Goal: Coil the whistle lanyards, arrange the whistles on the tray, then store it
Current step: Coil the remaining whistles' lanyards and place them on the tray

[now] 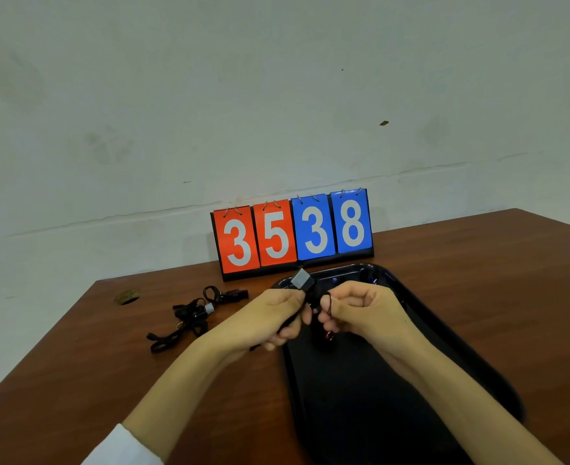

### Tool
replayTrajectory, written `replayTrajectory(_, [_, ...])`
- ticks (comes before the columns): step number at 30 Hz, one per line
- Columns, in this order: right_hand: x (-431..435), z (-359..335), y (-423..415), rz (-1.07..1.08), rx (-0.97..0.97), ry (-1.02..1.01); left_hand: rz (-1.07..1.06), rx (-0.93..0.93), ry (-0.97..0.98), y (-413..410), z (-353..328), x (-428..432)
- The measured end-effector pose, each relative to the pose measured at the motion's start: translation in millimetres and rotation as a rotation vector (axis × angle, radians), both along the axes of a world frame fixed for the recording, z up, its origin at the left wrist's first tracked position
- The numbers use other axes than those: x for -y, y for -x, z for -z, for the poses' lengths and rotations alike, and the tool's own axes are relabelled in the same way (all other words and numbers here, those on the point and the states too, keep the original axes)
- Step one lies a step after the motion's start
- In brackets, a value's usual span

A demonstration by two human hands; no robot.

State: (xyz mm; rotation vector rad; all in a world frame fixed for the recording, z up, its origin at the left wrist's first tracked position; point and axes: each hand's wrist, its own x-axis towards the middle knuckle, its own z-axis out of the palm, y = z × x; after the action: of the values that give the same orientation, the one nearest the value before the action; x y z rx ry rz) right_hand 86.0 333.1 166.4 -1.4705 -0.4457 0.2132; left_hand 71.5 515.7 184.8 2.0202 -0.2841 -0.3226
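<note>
On the left side of the brown table (75,364), well apart from the hands, lies a tangle of black lanyards (186,322) with small whistles among them, none coiled. A dark whistle (233,294) with a looped cord lies just behind it.

Nearer the middle, the person's left hand (273,318) is curled round a whistle (301,280). Its grey squared end pokes up above the thumb and tilts toward the back of the table. From that grip its black lanyard (326,302) crosses a short gap rightward to the right hand (360,308), where thumb and forefinger pinch the cord. How many turns are wound cannot be told. A small metal clip (330,335) dangles below, between the hands.

Both hands hover over the left edge of a glossy black tray (461,347), which reaches from the person toward the back right. Small glints at its far end are too faint to identify. Behind stands a flip scoreboard (292,234), red 35 and blue 38.

The cord runs left to right from whistle to pinch, so the right hand, nearer the free length, seems placed to wind while the left steadies. Most lanyards look unwound.
</note>
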Motion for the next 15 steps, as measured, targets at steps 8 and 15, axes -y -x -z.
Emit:
replayTrajectory(8, [-2.7, 11.6, -8.1, 0.335, 0.014, 0.175, 0.006, 0.124, -0.473, 2.5, 7.4, 9.2])
replayTrajectory(15, [-7.8, 24.1, -3.9, 0.483, 0.373, 0.622, -0.051, 0.405, -0.739, 12.4, -4.2, 14.3])
